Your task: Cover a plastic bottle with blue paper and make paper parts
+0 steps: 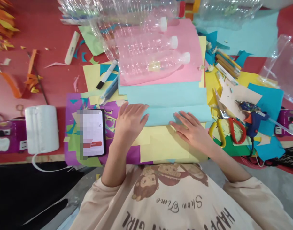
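Note:
A light blue sheet of paper with a crease across it lies in front of me, over yellow paper. My left hand rests at the left end of the blue sheet, fingers spread and nothing gripped. On the lower right part of that sheet lies my right hand, its fingers also apart and holding nothing. Pink paper is beyond the blue sheet, with clear plastic bottles lying on it. A phone with a lit screen is left of my left hand.
Scissors with red and yellow handles and a blue glue gun lie at the right, near pencils. A white device with a cable sits at the left. Markers and paper scraps surround the sheets.

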Action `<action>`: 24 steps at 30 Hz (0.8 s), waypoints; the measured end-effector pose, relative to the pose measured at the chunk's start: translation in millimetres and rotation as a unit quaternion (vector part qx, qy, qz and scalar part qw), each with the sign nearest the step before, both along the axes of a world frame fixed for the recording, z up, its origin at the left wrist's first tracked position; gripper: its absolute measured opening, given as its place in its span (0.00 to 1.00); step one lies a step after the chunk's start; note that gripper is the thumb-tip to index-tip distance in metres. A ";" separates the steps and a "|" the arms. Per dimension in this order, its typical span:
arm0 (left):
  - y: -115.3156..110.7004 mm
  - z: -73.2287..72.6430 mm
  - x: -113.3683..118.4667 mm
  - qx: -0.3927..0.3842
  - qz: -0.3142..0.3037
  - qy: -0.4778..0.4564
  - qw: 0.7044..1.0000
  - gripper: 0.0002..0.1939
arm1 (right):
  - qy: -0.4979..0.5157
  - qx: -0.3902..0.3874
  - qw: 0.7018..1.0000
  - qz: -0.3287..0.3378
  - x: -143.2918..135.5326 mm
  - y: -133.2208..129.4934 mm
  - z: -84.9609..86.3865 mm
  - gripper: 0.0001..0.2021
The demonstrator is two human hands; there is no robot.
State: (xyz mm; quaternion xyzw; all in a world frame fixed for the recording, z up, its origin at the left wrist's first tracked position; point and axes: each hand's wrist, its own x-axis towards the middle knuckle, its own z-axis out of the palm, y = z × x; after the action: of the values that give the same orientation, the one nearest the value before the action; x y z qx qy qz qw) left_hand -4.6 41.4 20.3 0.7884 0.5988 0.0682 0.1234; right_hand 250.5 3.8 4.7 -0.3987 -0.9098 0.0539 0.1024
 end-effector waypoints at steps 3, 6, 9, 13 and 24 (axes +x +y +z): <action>-7.2 3.2 1.6 0.061 0.004 -0.041 0.997 0.17 | 0.006 0.008 1.000 -0.005 -1.4 2.0 0.6 0.16; -19.5 3.8 7.0 0.062 -0.004 -0.061 0.996 0.19 | 0.009 0.015 1.000 -0.004 -2.5 2.8 1.0 0.16; -32.2 0.1 17.5 0.032 -0.044 -0.054 0.997 0.23 | 0.006 0.008 1.000 -0.010 -2.7 2.9 1.1 0.16; -40.1 -8.6 29.3 -0.012 -0.056 -0.024 0.998 0.26 | 0.000 -0.028 0.999 -0.016 -3.0 2.9 2.7 0.17; -32.8 -23.0 29.8 -0.019 -0.037 0.008 0.999 0.27 | -0.003 -0.075 0.997 -0.032 -5.1 8.1 -1.2 0.18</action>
State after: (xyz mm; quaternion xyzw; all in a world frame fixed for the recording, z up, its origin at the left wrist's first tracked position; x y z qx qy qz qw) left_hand 25.2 8.6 -2.7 0.8080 0.5715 0.0455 0.1362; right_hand 245.4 11.8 3.5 -0.4345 -0.8902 0.1170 0.0710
